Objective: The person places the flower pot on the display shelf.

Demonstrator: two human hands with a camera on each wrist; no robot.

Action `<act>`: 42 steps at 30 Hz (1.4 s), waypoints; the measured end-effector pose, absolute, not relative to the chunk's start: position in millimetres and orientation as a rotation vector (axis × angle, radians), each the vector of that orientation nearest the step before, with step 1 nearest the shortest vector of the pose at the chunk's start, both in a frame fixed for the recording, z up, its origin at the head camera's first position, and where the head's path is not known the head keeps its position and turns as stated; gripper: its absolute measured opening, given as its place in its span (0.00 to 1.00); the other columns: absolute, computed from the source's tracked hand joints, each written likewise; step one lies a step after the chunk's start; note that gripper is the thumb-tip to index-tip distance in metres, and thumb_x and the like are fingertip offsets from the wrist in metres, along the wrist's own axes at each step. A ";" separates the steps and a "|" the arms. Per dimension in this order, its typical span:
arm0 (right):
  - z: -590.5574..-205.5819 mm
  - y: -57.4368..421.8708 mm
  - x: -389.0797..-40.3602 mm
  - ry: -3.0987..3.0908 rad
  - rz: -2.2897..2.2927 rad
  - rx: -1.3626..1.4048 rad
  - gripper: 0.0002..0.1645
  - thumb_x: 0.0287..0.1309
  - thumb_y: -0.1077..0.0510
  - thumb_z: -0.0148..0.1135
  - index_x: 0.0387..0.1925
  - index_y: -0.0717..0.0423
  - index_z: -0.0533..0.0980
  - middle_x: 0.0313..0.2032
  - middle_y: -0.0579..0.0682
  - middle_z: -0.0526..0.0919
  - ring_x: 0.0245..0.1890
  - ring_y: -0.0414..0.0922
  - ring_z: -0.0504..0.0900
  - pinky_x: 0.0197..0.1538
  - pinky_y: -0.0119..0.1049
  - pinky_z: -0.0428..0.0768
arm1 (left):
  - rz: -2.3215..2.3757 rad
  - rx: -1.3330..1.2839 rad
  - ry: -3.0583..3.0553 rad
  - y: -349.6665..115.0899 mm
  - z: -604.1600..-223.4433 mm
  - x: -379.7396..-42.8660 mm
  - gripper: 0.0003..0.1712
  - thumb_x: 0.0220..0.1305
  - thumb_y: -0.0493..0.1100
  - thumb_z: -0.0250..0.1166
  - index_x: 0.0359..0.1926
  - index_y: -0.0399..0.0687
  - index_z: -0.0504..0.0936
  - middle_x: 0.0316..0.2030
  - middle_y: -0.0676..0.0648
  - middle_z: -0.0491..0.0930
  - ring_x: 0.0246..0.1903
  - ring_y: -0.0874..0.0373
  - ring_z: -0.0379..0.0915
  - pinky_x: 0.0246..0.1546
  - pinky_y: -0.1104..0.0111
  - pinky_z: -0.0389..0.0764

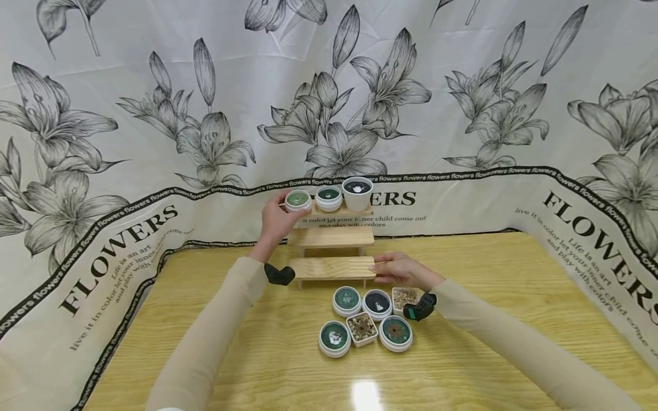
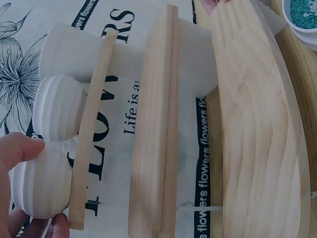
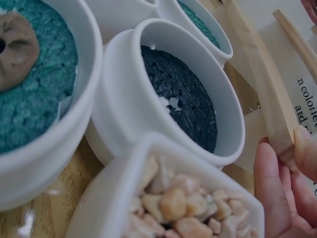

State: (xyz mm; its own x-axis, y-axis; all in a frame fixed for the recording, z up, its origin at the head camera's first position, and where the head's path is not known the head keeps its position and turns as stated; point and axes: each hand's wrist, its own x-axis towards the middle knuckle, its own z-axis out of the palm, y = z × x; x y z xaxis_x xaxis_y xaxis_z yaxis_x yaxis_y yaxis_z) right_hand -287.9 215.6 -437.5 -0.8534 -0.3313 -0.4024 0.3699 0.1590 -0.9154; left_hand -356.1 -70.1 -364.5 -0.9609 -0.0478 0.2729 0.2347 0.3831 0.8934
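A three-tiered wooden stand (image 1: 331,236) stands against the cloth backdrop. At the left end of its top tier, my left hand (image 1: 277,218) grips a round white pot with light green filling (image 1: 297,198). Beside that pot are a dark green one (image 1: 329,197) and a taller white pot with dark filling (image 1: 357,194). The right hand (image 1: 401,269) pinches the right end of the lowest tier (image 1: 334,267); in the right wrist view, thumb and fingers (image 3: 270,183) close round the board's corner.
In front of the stand sit several white pots, among them a dark-filled one (image 1: 377,303), a green one with a brown centre (image 1: 396,333), and a square pebble-filled one (image 1: 362,328). Another pebble pot (image 1: 404,299) lies partly behind the right wrist camera. A flower-printed cloth (image 1: 216,142) hangs behind.
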 end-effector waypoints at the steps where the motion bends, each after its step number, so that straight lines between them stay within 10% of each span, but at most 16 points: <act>1: -437.5 215.5 -287.9 1.923 -1.745 0.038 0.38 0.67 0.67 0.50 0.69 0.77 0.45 0.46 0.57 0.73 0.33 0.37 0.82 0.48 0.30 0.83 | -1.605 -0.162 -2.391 -70.0 -365.1 -356.4 0.37 0.49 0.41 0.74 0.61 0.40 0.72 0.53 0.40 0.76 0.44 0.52 0.72 0.44 0.67 0.76; 42: -439.2 215.1 -286.7 1.876 -1.797 0.039 0.37 0.67 0.68 0.49 0.69 0.77 0.45 0.45 0.57 0.73 0.34 0.36 0.82 0.48 0.29 0.83 | -1.762 -0.108 -2.330 -69.7 -378.8 -321.7 0.42 0.56 0.43 0.70 0.69 0.40 0.62 0.68 0.39 0.63 0.64 0.44 0.62 0.66 0.57 0.69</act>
